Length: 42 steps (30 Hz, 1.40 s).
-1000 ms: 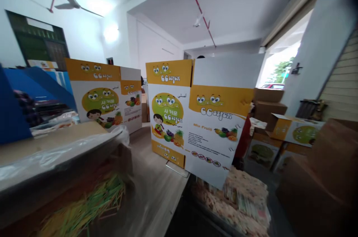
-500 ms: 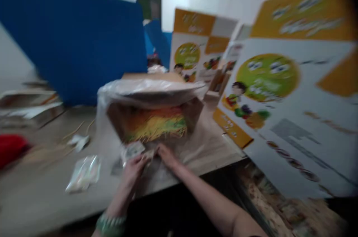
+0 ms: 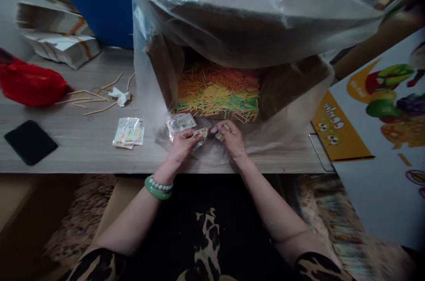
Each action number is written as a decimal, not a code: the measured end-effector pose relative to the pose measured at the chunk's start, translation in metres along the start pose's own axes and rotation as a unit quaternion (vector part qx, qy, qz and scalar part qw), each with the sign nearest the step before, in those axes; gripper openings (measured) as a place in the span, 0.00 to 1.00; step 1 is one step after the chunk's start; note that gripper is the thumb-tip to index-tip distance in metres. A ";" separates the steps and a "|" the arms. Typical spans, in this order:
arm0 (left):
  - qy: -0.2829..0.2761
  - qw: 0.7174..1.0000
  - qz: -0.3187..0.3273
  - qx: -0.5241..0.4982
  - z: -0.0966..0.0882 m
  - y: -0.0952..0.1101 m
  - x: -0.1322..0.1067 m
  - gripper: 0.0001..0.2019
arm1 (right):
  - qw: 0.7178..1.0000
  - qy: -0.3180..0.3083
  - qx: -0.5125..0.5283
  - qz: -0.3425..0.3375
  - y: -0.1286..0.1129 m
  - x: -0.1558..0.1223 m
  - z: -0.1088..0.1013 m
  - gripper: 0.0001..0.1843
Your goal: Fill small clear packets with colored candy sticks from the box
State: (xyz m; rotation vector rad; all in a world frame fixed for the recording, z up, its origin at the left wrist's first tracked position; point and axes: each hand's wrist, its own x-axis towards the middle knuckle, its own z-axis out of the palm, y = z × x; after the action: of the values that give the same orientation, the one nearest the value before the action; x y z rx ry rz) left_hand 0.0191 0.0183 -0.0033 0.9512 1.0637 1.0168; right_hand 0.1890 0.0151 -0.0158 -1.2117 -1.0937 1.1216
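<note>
Just in front of the box (image 3: 285, 90) mouth, left hand (image 3: 181, 143) has fingers closed tight on one packet (image 3: 200, 133); right hand (image 3: 233, 140) has thumb and fingers pinched together on a small piece (image 3: 219, 135), too tiny to identify. Counted: one box, full of coloured sticks (image 3: 217, 95); one spare packet (image 3: 181, 121) flat at box mouth; one pile of packets (image 3: 129, 132) left of box; one red bag (image 3: 31, 85) far left of box. Versus half a second earlier: view lower and sharper, both hands same spot by box
</note>
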 end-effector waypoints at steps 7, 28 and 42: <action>0.004 0.999 0.003 -0.043 -0.005 -0.007 0.001 0.16 | 1.000 0.010 0.019 -0.005 -0.012 0.000 0.002 0.12; -0.096 0.797 0.174 0.570 0.004 0.037 -0.008 0.03 | 0.863 -0.160 -0.476 -0.061 -0.048 -0.013 0.006 0.08; -0.071 0.997 0.022 0.037 0.003 0.021 0.002 0.09 | 0.978 -0.078 -0.190 -0.030 -0.053 0.004 -0.010 0.07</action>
State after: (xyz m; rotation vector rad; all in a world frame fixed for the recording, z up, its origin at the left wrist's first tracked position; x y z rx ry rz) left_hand 0.0188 0.0256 0.0173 1.0957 0.9714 0.9371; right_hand 0.2014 0.0163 0.0373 -1.3885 -1.5052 1.0010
